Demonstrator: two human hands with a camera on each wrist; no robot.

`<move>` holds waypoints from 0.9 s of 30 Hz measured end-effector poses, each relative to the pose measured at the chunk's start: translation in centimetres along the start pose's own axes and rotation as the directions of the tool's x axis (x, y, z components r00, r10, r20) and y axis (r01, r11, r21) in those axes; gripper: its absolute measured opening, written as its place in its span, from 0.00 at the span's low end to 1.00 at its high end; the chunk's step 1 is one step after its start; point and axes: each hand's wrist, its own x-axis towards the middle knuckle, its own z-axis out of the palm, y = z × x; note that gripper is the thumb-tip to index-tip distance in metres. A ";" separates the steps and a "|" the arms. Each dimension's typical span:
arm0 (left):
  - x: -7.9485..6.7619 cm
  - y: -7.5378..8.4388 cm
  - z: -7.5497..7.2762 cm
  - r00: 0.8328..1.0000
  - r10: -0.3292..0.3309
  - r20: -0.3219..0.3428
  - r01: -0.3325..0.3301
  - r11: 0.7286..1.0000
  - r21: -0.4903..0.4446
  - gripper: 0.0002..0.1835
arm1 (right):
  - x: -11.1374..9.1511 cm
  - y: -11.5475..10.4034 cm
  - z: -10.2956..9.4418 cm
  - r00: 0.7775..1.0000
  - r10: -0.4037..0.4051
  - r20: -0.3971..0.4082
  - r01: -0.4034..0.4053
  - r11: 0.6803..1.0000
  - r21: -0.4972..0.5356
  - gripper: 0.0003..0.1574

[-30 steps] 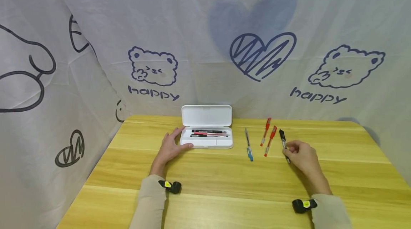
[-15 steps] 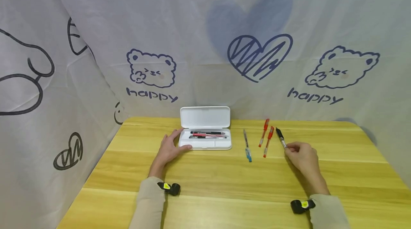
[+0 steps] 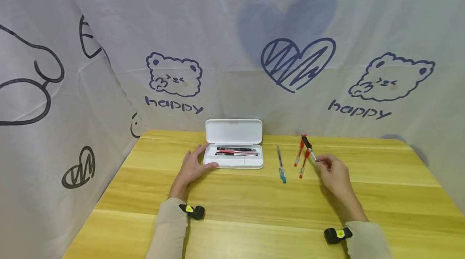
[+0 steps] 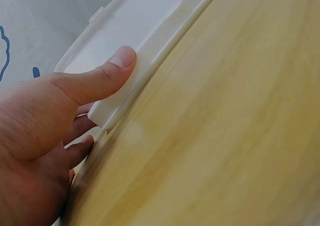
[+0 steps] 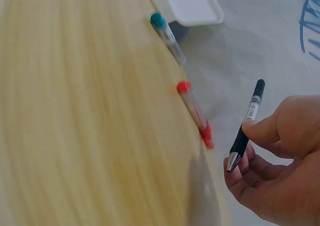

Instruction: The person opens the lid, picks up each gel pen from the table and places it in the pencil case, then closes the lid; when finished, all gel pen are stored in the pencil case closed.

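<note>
My left hand [image 3: 190,168] holds the left end of an open white pencil case [image 3: 234,131]. In the left wrist view its thumb lies over the case's front rim, with the fingers at the end. Several pens [image 3: 236,152], black and red, lie in the case. My right hand [image 3: 334,174] pinches a black click pen [image 3: 308,148], lifted off the table, its black end pointing away and left. In the right wrist view that pen's metal tip [image 5: 233,162] is by the fingers. In the head view it passes in front of two red pens [image 3: 299,154].
A clear pen with a blue cap [image 3: 282,174] lies between the case and the red pens. The wooden table [image 3: 254,210] meets a printed cloth [image 3: 232,89] at its back edge. A second cloth side [image 3: 105,130] hangs at the left.
The black pen has risen from the table and moved left with my right hand, now over the red pens. My left hand has stayed on the pencil case.
</note>
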 end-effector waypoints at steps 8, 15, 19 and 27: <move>-0.1 0.1 0.1 1.000 -0.015 0.004 0.015 1.000 -0.011 0.47 | -0.2 -1.5 1.9 0.997 -0.073 0.034 0.072 0.996 0.050 0.11; -0.1 0.3 0.2 1.000 -0.002 -0.003 0.002 1.000 -0.020 0.47 | 0.3 -3.5 4.0 0.988 -0.125 -0.089 0.136 0.982 0.134 0.09; -0.1 0.1 0.2 1.000 -0.009 0.004 0.009 1.000 -0.009 0.47 | 1.1 -5.0 5.7 0.977 -0.145 -0.158 0.169 0.974 0.149 0.06; -0.1 0.4 0.0 1.000 -0.027 0.008 0.027 0.999 -0.018 0.48 | 2.9 -7.8 9.1 0.980 -0.155 -0.125 0.182 0.952 0.247 0.06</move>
